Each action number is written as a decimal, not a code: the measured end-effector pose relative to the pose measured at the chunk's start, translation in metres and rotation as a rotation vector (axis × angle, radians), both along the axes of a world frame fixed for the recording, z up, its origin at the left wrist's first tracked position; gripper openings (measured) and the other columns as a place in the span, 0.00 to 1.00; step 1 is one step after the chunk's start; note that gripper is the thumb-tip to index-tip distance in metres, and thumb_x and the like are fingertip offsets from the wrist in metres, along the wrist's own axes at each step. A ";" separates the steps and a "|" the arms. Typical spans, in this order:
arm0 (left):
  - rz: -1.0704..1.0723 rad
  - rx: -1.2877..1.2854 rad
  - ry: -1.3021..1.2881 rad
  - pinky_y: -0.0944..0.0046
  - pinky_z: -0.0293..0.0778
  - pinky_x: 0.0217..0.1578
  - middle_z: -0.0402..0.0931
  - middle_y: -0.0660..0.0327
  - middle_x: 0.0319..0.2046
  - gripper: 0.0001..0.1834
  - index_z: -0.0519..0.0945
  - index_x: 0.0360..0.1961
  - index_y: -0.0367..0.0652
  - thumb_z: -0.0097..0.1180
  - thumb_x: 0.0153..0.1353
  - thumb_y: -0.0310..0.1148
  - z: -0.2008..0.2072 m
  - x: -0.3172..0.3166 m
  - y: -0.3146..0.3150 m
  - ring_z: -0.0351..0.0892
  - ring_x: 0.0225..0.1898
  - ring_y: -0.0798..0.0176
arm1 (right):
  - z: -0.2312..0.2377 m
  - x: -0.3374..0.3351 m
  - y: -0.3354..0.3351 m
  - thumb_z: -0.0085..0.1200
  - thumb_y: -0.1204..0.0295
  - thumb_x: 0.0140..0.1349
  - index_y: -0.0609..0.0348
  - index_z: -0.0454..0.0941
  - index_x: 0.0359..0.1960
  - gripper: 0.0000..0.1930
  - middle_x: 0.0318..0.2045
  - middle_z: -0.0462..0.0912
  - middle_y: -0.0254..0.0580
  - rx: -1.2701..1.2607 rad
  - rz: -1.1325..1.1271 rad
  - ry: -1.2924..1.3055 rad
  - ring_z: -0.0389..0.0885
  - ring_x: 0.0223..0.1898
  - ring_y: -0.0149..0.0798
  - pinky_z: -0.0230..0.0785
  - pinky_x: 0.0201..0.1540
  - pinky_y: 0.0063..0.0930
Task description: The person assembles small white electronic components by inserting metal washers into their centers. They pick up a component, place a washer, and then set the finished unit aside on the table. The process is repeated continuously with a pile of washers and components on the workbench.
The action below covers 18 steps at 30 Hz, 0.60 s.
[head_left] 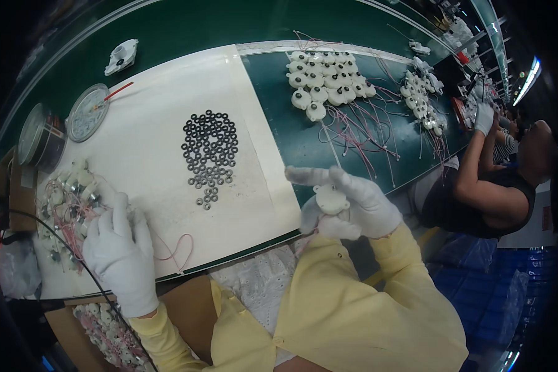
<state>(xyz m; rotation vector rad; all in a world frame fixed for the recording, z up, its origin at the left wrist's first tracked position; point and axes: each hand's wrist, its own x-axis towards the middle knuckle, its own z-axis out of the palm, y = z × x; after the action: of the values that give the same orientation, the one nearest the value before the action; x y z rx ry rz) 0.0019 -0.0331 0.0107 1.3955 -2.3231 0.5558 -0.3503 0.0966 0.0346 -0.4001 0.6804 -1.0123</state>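
In my gloved right hand [369,208] is a small white round motor [332,199] with side lugs, held between the thumb and fingers in front of my body. The index finger sticks out to the left above it. My gloved left hand [119,257] rests at the edge of a heap of similar motors [62,198] with pink wires, at the table's left. Its fingers are stretched out and somewhat apart, touching the heap; nothing shows held in them. A loop of pink wire [178,251] lies on the white sheet [254,204] beside that hand.
Many black rings [209,146] lie mid-sheet. Behind the heap stand a clear tub [40,139] and a round dish [88,115] with a red stick. Rows of wired motors [328,77] cover the far right. A co-worker [496,180] sits at right; a box of parts [108,335] is below.
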 end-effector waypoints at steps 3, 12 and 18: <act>-0.068 0.113 0.092 0.51 0.74 0.41 0.82 0.60 0.36 0.20 0.84 0.52 0.48 0.69 0.58 0.31 -0.004 -0.005 0.012 0.81 0.42 0.52 | 0.023 0.009 -0.011 0.56 0.45 0.73 0.61 0.74 0.67 0.33 0.39 0.87 0.46 0.072 -0.002 0.645 0.66 0.21 0.22 0.63 0.25 0.18; -0.124 0.126 0.254 0.51 0.71 0.44 0.79 0.62 0.35 0.12 0.81 0.41 0.46 0.70 0.57 0.33 -0.019 -0.019 0.025 0.79 0.41 0.52 | -0.018 0.025 -0.064 0.66 0.51 0.63 0.54 0.84 0.49 0.22 0.26 0.85 0.41 -0.689 0.028 1.910 0.86 0.29 0.45 0.77 0.34 0.36; -0.112 0.113 0.361 0.50 0.69 0.45 0.77 0.62 0.33 0.13 0.81 0.37 0.49 0.73 0.54 0.37 -0.030 -0.019 0.023 0.79 0.42 0.52 | -0.015 0.026 -0.082 0.62 0.64 0.68 0.55 0.79 0.58 0.19 0.40 0.86 0.50 -1.059 0.231 1.853 0.85 0.34 0.48 0.77 0.37 0.37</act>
<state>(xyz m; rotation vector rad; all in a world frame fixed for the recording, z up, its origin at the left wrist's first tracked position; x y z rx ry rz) -0.0166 -0.0100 -0.0192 1.2806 -2.1465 0.1265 -0.3242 0.0142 0.0191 -2.4291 1.5816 -0.4294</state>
